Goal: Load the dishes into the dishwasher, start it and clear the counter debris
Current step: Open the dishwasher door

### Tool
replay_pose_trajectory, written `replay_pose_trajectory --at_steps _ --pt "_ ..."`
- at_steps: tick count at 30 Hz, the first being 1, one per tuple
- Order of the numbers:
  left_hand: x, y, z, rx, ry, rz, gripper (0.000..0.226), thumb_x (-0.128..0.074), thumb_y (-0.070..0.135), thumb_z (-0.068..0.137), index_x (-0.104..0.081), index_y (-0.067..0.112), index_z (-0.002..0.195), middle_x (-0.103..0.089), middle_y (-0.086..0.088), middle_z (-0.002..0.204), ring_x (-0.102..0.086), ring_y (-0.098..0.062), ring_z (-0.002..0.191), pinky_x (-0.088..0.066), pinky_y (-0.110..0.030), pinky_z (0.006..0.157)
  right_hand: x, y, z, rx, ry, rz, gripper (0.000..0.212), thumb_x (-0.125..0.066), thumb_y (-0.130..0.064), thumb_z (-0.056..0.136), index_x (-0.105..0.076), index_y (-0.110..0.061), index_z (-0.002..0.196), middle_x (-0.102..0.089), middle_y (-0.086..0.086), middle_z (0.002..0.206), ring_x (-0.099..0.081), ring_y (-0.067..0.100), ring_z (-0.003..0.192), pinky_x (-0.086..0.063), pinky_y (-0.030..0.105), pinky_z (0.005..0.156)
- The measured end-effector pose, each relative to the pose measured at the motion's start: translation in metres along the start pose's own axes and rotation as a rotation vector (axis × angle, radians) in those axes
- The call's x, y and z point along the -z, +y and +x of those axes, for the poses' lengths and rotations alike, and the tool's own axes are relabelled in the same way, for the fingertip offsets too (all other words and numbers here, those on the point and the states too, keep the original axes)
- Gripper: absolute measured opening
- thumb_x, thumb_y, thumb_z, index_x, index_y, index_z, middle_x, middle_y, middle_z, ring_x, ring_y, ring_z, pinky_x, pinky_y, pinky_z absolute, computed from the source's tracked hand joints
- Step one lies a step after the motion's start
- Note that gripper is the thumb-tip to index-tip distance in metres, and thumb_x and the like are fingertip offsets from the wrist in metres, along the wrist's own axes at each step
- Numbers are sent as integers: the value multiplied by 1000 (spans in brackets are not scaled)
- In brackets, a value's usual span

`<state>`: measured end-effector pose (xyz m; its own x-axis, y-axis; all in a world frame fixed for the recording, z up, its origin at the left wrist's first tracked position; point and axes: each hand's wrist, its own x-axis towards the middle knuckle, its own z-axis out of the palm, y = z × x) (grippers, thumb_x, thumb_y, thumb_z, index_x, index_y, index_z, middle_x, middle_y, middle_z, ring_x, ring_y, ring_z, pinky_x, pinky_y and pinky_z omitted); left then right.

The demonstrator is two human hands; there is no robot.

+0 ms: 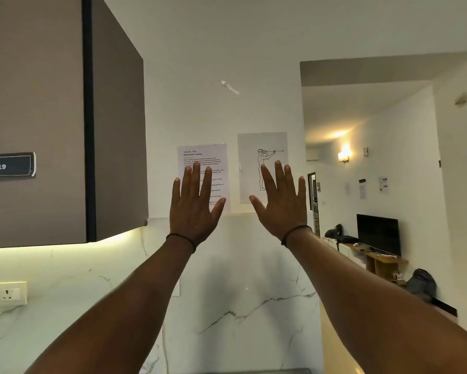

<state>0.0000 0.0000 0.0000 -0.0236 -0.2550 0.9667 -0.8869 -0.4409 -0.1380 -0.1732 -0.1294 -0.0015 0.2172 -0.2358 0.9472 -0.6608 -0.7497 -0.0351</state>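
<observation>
The left hand (192, 209) and right hand (283, 206) are raised before the wall, fingers spread straight, nothing grasped. An instruction sheet (213, 160) is seen behind the left fingertips, a drawing (251, 163) behind the right. No dishes, dishwasher or counter debris are shown; the task is judged unstarted.

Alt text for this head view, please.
Two bare hands, left hand and right hand, held up open, fingers spread, before a white wall bearing a printed instruction sheet and a line-drawing sheet. A brown wall cabinet hangs left.
</observation>
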Motion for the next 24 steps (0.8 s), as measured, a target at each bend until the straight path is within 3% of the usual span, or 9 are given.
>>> replay_pose_trajectory --at_steps 24 --pt "38 41 -115 98 -309 94 76 -16 62 94 -10 17 155 -4 -10 162 -5 -30 149 -15 -51 119 13 17 -117 19 -234 49 75 -26 -61 92 -2 -27 154 -4 9 161 -3 28 148 -2 52 118"
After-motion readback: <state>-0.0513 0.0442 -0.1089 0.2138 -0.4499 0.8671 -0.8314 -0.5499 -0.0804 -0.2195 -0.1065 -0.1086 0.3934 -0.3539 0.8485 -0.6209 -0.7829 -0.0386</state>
